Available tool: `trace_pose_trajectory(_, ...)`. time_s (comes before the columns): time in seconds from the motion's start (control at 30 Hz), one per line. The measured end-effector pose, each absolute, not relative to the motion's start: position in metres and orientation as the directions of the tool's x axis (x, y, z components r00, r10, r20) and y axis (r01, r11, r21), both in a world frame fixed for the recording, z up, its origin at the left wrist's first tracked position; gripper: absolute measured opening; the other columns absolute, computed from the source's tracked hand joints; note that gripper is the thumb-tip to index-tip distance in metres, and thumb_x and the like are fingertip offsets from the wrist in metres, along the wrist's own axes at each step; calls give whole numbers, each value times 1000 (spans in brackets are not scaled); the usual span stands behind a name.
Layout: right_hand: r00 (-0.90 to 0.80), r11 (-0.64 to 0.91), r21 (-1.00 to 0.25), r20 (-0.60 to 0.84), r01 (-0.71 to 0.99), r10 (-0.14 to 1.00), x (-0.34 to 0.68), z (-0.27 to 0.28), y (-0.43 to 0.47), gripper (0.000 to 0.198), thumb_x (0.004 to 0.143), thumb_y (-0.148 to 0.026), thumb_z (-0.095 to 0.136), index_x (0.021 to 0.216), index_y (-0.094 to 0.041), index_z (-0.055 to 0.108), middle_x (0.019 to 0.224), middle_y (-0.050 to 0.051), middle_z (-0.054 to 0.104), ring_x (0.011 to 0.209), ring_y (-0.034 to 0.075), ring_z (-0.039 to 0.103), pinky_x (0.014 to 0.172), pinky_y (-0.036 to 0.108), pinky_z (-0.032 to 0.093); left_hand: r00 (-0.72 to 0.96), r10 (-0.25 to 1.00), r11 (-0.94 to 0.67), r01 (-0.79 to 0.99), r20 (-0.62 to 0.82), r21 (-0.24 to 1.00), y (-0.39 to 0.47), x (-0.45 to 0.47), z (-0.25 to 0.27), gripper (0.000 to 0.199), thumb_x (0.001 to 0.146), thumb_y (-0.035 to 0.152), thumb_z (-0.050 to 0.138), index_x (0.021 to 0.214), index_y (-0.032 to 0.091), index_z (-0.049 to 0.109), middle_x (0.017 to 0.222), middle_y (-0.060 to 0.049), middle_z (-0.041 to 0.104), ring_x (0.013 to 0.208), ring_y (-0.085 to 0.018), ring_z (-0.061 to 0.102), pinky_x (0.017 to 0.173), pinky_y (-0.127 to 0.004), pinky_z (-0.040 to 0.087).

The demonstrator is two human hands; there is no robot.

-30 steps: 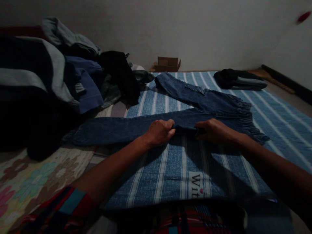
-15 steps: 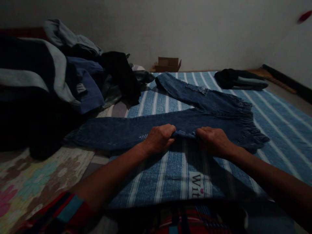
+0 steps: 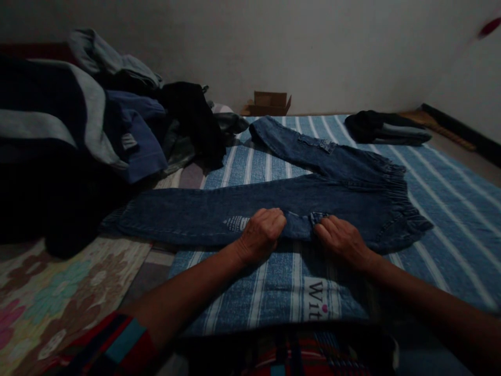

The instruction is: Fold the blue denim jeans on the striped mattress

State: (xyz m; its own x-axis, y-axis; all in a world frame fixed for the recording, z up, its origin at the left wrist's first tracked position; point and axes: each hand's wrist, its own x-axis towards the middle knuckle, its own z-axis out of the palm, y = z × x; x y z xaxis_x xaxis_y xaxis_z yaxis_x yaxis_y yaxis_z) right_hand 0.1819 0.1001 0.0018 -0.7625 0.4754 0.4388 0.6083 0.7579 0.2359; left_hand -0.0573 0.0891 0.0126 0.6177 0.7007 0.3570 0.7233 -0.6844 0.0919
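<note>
A pair of dark blue jeans (image 3: 203, 206) lies spread on a blue-and-white striped sheet (image 3: 235, 303), legs pointing left and elastic waistband to the right. My left hand (image 3: 264, 232) is closed on the near edge of the nearer leg, beside a white print. On the same edge, a short way to the right, my right hand (image 3: 340, 237) grips the denim by a side pocket. A strip of the near leg stretches between the two fists. The fingertips of both hands are mostly hidden.
A heap of clothes (image 3: 144, 130) rises on the left, over a flowered cloth (image 3: 66, 292). At the back right lies a folded dark garment (image 3: 385, 128). A cardboard box (image 3: 270, 103) stands against the far wall.
Both hands have come down and slightly nearer with the jeans' edge, which now lies flatter on the sheet. More of the white print and the side pocket shows.
</note>
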Motion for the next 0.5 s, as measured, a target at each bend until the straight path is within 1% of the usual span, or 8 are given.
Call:
trace_pose_trajectory(0.1, -767, 750, 241, 401, 616, 501, 182, -1, 96, 29, 90, -7, 36, 72, -17, 57, 77, 9, 58, 73, 19, 46, 64, 29, 33, 616, 666, -694, 719, 421, 44, 86, -54, 9, 18, 80, 5, 37, 83, 14, 52, 93, -14, 62, 93, -23, 58, 80, -38, 48)
trace_pose_trajectory(0.2, -754, 737, 231, 391, 635, 527, 181, -3, 93, 32, 92, -7, 33, 75, -16, 59, 88, 12, 62, 84, 21, 51, 70, 31, 37, 610, 651, -678, 735, 452, -16, 83, -50, 5, 25, 89, 9, 31, 79, 14, 53, 90, -14, 62, 91, -23, 57, 79, -38, 48)
trace_pose_trajectory(0.33, -763, 743, 249, 408, 621, 501, 179, -5, 92, 30, 91, -6, 35, 77, -15, 60, 98, 15, 63, 95, 24, 53, 72, 32, 40, 650, 639, -676, 729, 410, -103, 82, -48, 2, 30, 93, 11, 30, 76, 15, 54, 82, -11, 61, 83, -22, 57, 72, -35, 48)
trace_pose_trajectory(0.5, -789, 754, 255, 318, 605, 525, 179, -3, 90, 24, 89, -6, 37, 81, -14, 59, 105, 17, 62, 99, 27, 53, 70, 32, 43, 717, 617, -718, 681, 324, -141, 82, -46, 6, 27, 93, 12, 32, 76, 15, 54, 79, -10, 59, 81, -22, 56, 69, -35, 48)
